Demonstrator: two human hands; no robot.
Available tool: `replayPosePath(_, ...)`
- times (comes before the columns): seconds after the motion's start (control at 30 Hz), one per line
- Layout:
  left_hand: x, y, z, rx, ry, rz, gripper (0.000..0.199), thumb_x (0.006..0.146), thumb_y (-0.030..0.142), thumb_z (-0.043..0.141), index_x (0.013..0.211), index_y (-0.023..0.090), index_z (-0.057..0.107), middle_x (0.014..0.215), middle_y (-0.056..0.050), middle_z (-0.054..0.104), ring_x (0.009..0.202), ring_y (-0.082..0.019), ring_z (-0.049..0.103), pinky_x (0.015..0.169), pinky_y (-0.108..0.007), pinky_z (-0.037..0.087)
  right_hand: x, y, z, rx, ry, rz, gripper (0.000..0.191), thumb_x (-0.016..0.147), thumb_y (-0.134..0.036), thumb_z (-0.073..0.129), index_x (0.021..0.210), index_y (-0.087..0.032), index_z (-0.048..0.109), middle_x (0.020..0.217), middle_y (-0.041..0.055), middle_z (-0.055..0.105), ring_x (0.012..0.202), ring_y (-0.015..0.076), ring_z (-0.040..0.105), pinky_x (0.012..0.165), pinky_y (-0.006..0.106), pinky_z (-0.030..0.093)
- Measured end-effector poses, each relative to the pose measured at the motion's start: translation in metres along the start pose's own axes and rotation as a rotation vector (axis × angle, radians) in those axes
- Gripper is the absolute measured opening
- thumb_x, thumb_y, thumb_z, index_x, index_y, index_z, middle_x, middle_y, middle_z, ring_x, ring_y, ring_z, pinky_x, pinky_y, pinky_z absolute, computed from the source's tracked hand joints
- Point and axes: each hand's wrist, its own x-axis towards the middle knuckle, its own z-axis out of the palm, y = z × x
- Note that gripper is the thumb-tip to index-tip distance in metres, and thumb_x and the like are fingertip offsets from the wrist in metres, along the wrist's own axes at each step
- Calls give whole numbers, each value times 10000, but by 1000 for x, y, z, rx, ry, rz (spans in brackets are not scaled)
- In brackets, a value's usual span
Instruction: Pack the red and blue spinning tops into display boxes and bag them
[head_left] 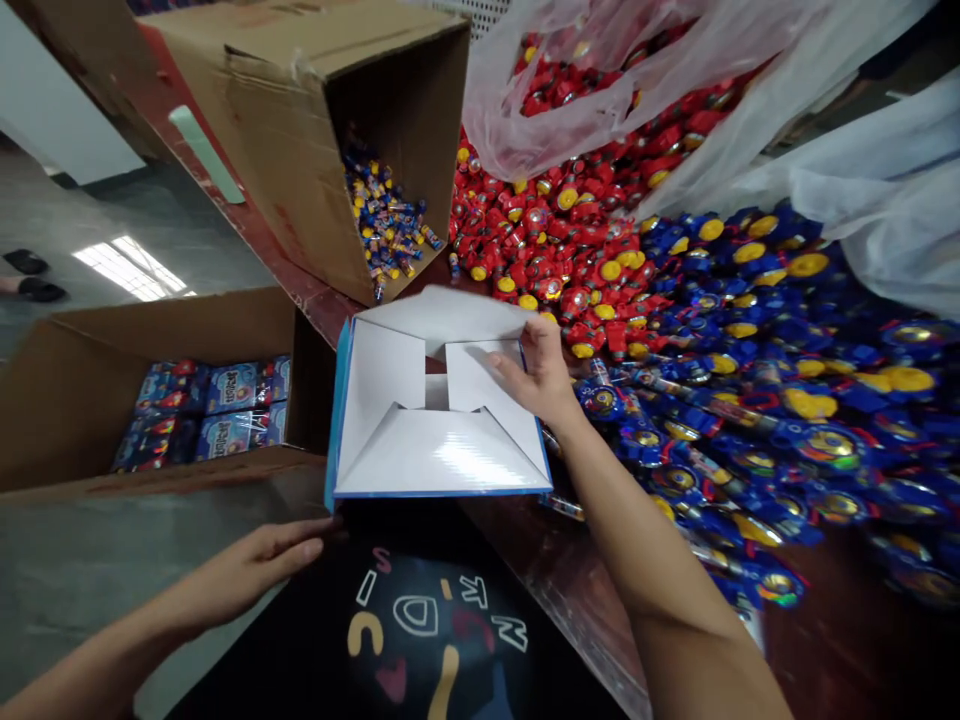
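Note:
A small cardboard box, white inside with a blue outside edge, is held in front of my body. Its top is open and its bottom flaps are folded inward, with a gap in the middle. My right hand grips its right wall, thumb inside and fingers over the edge. Below the box's near left corner is my left hand, fingers stretched out and nothing in it. Its fingertips are close to that corner; whether they touch it I cannot tell.
On the dark red table lie piles of red toys and blue toys, partly under clear plastic bags. A tipped carton holds small blue-and-yellow bottles. At left, an open carton contains printed boxes.

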Motion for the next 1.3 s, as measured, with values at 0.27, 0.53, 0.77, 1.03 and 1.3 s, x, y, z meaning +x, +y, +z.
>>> replayPosePath(0.27, 66, -30, 53, -554, 58, 454, 956, 849, 546, 882, 1637, 586, 343, 1810, 60, 208, 1682, -303, 196, 1368, -522, 226, 39, -53, 13, -299, -310, -32, 477, 973, -665, 608, 961, -193, 675, 1480, 187, 611, 1382, 402, 541, 1161, 640, 409)
replayPosePath(0.53, 121, 64, 80, -936, 235, 736, 602, 683, 372, 996, 1229, 272, 763, 1343, -53, 758, 1480, -339, 561, 1306, -542, 398, 67, -48, 25, -227, -401, 134, 1180, 672, -664, 920, 1642, -257, 385, 1754, 190, 260, 1640, 487, 163, 1311, 741, 115)
replayPosePath(0.77, 56, 79, 59, -16, 445, 765, 568, 652, 428, 969, 1172, 261, 815, 1117, -81, 821, 1268, -411, 707, 1039, -536, 651, 31, -34, -5, 229, -359, 1, 1021, 733, -718, 853, 1508, -186, 453, 1326, 139, 628, 1190, 287, 638, 1003, 457, 597)
replayPosePath(1.03, 24, 120, 72, 178, 365, 915, 234, 839, 421, 832, 1000, 252, 852, 1017, -31, 840, 923, -294, 816, 859, -418, 713, -8, -38, -8, 377, -106, 77, 984, 859, -727, 754, 1635, -248, 383, 1619, 151, 465, 1521, 307, 431, 1273, 517, 393)
replayPosePath(1.3, 17, 112, 63, 173, 334, 915, 349, 829, 442, 879, 1115, 246, 845, 1020, -74, 834, 1082, -355, 795, 968, -494, 687, -28, -41, 4, 602, -227, 218, 817, 688, -634, 940, 1270, -162, 615, 1241, 105, 719, 1104, 264, 704, 964, 431, 640)
